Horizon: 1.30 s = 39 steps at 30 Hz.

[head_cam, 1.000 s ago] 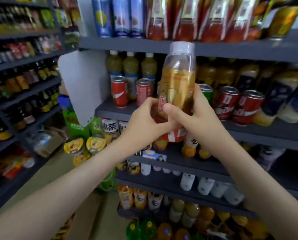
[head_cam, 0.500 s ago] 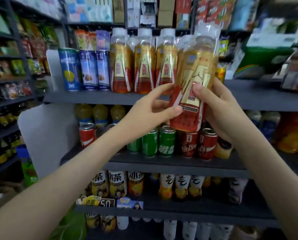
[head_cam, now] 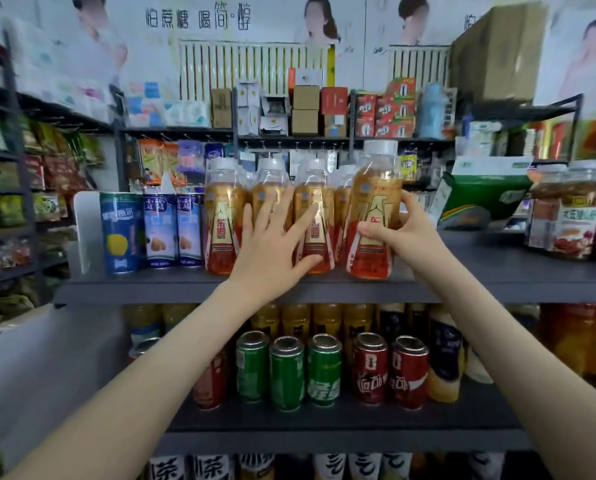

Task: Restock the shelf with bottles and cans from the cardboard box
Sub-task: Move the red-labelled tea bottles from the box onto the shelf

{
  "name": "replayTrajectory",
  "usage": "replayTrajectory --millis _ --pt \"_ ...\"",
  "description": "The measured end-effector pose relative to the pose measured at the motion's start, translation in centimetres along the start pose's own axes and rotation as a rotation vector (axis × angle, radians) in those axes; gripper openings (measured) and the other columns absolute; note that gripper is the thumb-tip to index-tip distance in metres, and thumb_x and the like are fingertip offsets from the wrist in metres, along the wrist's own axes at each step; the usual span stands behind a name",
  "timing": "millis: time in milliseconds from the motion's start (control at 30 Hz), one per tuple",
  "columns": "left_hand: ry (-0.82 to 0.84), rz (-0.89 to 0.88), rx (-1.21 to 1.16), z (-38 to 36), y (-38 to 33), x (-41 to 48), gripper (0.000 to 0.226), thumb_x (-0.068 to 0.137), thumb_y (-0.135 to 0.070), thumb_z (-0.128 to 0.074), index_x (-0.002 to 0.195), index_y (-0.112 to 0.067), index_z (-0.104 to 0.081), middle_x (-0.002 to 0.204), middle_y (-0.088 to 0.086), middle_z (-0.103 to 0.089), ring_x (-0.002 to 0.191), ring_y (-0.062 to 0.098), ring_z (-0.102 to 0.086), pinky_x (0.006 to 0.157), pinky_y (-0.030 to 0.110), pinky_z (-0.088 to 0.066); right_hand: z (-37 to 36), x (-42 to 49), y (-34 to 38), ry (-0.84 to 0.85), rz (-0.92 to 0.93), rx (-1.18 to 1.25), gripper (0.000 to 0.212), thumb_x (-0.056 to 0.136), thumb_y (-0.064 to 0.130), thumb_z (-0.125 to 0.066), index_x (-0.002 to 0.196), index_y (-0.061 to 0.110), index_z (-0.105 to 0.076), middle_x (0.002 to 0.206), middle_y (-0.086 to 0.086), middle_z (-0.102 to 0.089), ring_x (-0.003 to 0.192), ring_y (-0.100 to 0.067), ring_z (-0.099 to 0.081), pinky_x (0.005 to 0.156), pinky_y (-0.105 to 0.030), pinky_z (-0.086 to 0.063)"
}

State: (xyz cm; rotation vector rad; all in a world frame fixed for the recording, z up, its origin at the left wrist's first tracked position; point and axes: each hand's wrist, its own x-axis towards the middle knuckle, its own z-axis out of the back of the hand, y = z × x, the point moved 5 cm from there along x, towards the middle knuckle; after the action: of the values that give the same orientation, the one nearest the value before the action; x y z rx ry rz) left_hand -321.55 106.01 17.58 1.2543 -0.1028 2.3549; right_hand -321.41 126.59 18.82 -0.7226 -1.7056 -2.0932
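Note:
An amber tea bottle [head_cam: 376,188] with a white cap and red-gold label stands on the top grey shelf [head_cam: 497,275], at the right end of a row of matching bottles [head_cam: 225,216]. My right hand [head_cam: 398,233] grips its lower half from the right. My left hand [head_cam: 275,251] lies flat with spread fingers against the fronts of the bottles in that row. The cardboard box is out of view.
Blue cans [head_cam: 159,230] stand left of the bottles beside a white divider [head_cam: 83,230]. Green cans [head_cam: 286,372] and red cans [head_cam: 371,370] fill the shelf below. A green package [head_cam: 480,199] and boxed goods [head_cam: 563,230] sit to the right on the top shelf.
The bottle has gone up from mid-air and now stands on the top shelf. My left hand let go of it and moved left onto the standing bottles. The view tilted upward.

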Motion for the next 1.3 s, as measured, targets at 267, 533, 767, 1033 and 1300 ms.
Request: replayTrajectory --millis 267,533,767,1033,1300 --pt "0.113 0.126 0.181 -3.2 2.4 2.4 0.104 0.074 -0.081 -0.043 0.143 -0.043 0.024 0.143 0.004 0.044 0.133 0.029 0.039 0.103 0.065 0.016 -1.4 3.3 -2.8 0.033 0.001 -0.205 0.091 0.085 0.032 -0.071 0.153 0.028 -0.009 0.13 0.007 -0.054 0.115 -0.014 -0.054 0.104 -0.043 -0.044" --pt "0.125 0.138 0.153 -4.5 2.1 2.7 0.108 0.073 -0.081 -0.046 0.143 -0.042 0.027 0.15 0.012 0.039 0.136 0.039 0.035 0.108 0.066 0.005 -1.3 4.0 -3.9 0.078 0.003 -0.288 0.095 0.09 0.034 -0.064 0.152 0.035 0.007 0.144 0.001 -0.046 0.127 -0.02 -0.049 0.106 -0.048 -0.041" --pt "0.038 0.087 0.233 -4.1 2.6 2.4 0.1 0.071 -0.082 -0.032 0.142 -0.043 0.026 0.149 0.008 0.037 0.14 0.032 0.03 0.106 0.066 0.011 -3.2 2.7 -3.1 -0.011 0.281 -0.622 0.108 0.087 0.028 -0.069 0.146 0.042 0.02 0.159 -0.005 0.021 0.146 -0.021 0.014 0.112 -0.039 -0.008" --pt "0.126 0.038 0.242 -4.5 1.8 2.5 0.092 0.081 -0.076 -0.034 0.138 -0.044 0.03 0.152 0.005 0.032 0.141 0.033 0.028 0.107 0.065 0.01 -3.8 2.3 -3.6 0.054 0.217 -0.726 0.107 0.088 0.022 -0.068 0.144 0.042 0.02 0.153 -0.008 0.035 0.145 -0.03 0.019 0.116 -0.05 -0.012" --pt "-0.118 0.178 -0.177 -2.0 -0.4 -6.8 0.06 0.093 -0.033 -0.055 0.147 -0.016 -0.035 0.153 0.017 -0.029 0.142 0.029 -0.024 0.115 0.056 -0.017 -7.8 -7.3 -3.1 -0.171 0.523 -0.652 0.063 0.091 0.011 -0.059 0.147 0.004 -0.029 0.148 -0.02 -0.033 0.136 -0.027 -0.026 0.114 -0.038 -0.025"
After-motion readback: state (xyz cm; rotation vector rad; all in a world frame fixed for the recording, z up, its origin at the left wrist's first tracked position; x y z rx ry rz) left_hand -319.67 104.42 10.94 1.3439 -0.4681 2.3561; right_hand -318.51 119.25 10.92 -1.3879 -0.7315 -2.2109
